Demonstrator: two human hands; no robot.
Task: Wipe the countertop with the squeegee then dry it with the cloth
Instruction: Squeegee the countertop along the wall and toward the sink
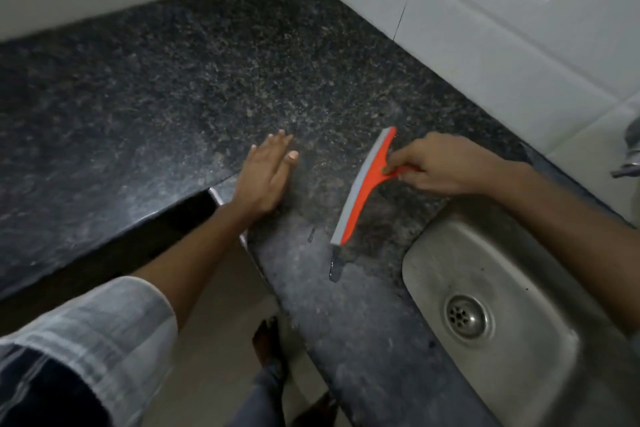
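A dark speckled granite countertop (180, 80) fills an L-shaped corner under white tiles. My right hand (440, 163) grips the handle of an orange squeegee (363, 184), whose grey rubber blade rests on the counter just left of the sink. A small trail of water (335, 267) lies below the blade's near end. My left hand (266, 173) lies flat on the counter, fingers spread, near the inner corner of the counter edge, holding nothing. No cloth is in view.
A stainless steel sink (502, 305) with a round drain sits at the lower right. Part of a tap (630, 163) shows at the right edge. White tiled walls (485, 10) bound the counter behind and to the right. The floor and my feet show below.
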